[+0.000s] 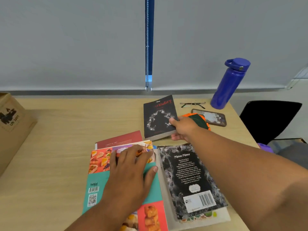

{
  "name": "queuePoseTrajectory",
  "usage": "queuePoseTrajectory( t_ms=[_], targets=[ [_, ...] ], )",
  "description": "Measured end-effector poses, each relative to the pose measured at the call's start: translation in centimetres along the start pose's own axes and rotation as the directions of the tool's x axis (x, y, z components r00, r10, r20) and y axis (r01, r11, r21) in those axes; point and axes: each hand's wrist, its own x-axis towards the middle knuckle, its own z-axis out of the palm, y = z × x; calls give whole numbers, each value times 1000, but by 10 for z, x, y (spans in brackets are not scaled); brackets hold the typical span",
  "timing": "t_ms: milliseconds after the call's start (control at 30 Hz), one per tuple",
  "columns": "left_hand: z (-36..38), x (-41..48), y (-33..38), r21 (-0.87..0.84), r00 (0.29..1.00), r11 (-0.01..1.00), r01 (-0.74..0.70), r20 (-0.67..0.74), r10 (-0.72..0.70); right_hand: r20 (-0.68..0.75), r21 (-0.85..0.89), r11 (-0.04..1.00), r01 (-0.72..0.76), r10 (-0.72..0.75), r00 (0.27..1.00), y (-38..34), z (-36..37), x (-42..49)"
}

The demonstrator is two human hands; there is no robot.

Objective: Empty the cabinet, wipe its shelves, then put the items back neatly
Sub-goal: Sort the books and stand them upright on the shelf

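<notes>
The right hand's (184,129) fingers (175,136) curl under the near right corner of a black paperback (158,117) while the thumb clamps down on its cover. Whether that book rests on the surface (58,147) or is raised off it is hard to judge. The left hand (133,165) lies flat with its fingers straight and spread, pressing on a food-cover book (98,182), gripping nothing. Five books can be counted. One is the grasped paperback, and another is the food-cover book. A red book (120,139) is mostly hidden beneath that one. A dark Mirror Mirror book (191,177) lies back cover up just right of the left hand, and beneath it a pale book (200,220) shows only at its edges. Behind the right hand an orange and green item (202,120) is partly covered and cannot be identified. One phone (210,117) lies just beside it, one pair of glasses (192,104) farther back, and one blue bottle (230,84) stands near the far right corner. One cardboard box (13,124) is cut off at the left edge. One black chair (270,120) stands off to the right, with a purple thing (265,146) half hidden by the forearm. Two grey blinds (66,44) hang behind.
</notes>
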Motion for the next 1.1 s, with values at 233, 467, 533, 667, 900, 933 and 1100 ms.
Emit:
queuePoseTrajectory(
  t_ms=[233,467,533,667,900,933,1100],
  targets=[
    [-6,-2,3,-35,1000,999,-8,23,9,-94,-729,681,67,-198,976,11,-14,-24],
    [-18,3,19,-32,993,999,-11,117,14,-225,-493,858,-143,33,974,84,-41,-137],
    [-22,9,33,13,982,999,-50,183,47,-209,-492,848,-196,104,972,91,-44,-145],
    [-22,15,56,124,948,986,-112,312,68,-184,-513,831,-214,137,973,89,-58,-144],
    [-20,14,82,-32,942,975,-221,251,222,-235,-571,811,-125,-16,972,108,-71,-153],
    [-19,15,89,-60,936,982,-178,299,188,-240,-574,811,-114,-33,970,111,-68,-155],
    [-7,23,123,59,856,996,-60,517,21,-196,-577,812,-85,-37,980,117,-70,-154]
  ],
)
